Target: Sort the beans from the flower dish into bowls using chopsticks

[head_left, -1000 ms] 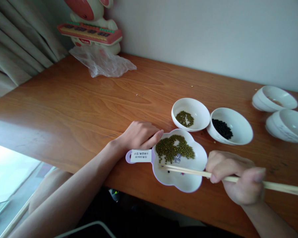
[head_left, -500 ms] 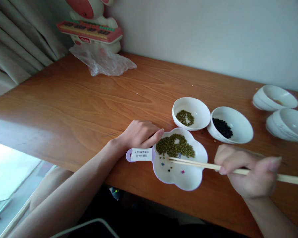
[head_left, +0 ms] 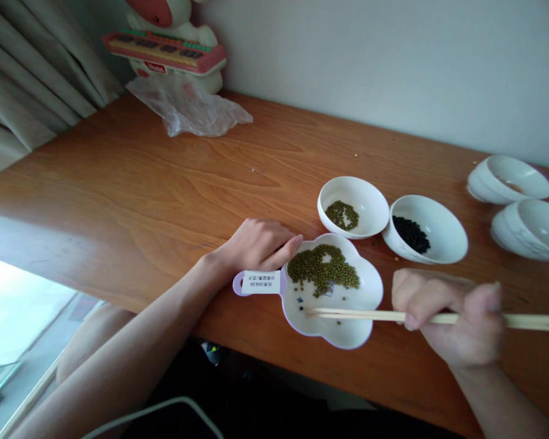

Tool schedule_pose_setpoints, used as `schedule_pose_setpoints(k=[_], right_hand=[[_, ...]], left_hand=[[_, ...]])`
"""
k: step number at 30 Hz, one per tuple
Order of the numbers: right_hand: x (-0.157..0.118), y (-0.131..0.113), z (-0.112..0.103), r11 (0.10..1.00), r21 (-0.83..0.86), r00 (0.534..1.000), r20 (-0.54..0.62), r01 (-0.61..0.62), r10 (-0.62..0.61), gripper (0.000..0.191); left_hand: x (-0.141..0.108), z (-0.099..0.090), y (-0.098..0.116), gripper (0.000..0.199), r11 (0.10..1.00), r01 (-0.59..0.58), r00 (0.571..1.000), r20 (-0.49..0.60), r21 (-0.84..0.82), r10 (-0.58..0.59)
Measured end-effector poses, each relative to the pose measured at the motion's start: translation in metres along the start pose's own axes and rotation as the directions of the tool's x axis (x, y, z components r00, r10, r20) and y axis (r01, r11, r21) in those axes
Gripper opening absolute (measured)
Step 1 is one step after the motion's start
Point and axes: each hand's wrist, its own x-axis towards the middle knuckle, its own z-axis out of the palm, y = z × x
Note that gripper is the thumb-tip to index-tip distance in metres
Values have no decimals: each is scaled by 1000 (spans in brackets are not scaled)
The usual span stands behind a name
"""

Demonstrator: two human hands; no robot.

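Chopsticks lie in the grip of my right hand. Their tips touch down inside a flower-shaped white dish with a lilac rim and labelled handle, just right of a single black bean. Mung beans form a pile in the dish's far half, with a few loose ones nearer me. My left hand rests on the table with curled fingers, its thumb at the dish's left rim. Beyond the dish stand a white bowl holding some mung beans and another bowl holding black beans.
Stacked white bowls and a second stack stand at the right. A crumpled plastic bag lies at the back left before a toy keyboard figure. The wooden table's front edge runs just below the dish.
The chopstick tips have moved toward me, from beside the mung bean pile to near the black bean. That bean sits farther left, and some mung beans have shifted. My left hand stays put.
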Motion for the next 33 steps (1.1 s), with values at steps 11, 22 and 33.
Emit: schedule_pose_setpoints(k=[11,22,33], right_hand=[[1,-1,-9,999,-45,992,-125,12,-18,71],[-3,5,9,999,-30,997,-76,-34,31,70],[4,-13,-27,999,23,998,-25,-48,49,75]], left_hand=[[0,-1,0,48,1000,0,1000,-5,1,0],[0,0,0,46,1000,-8,1000,-5,-19,8],[1,-2,1,45,1000,-19,1000,10,-22,19]])
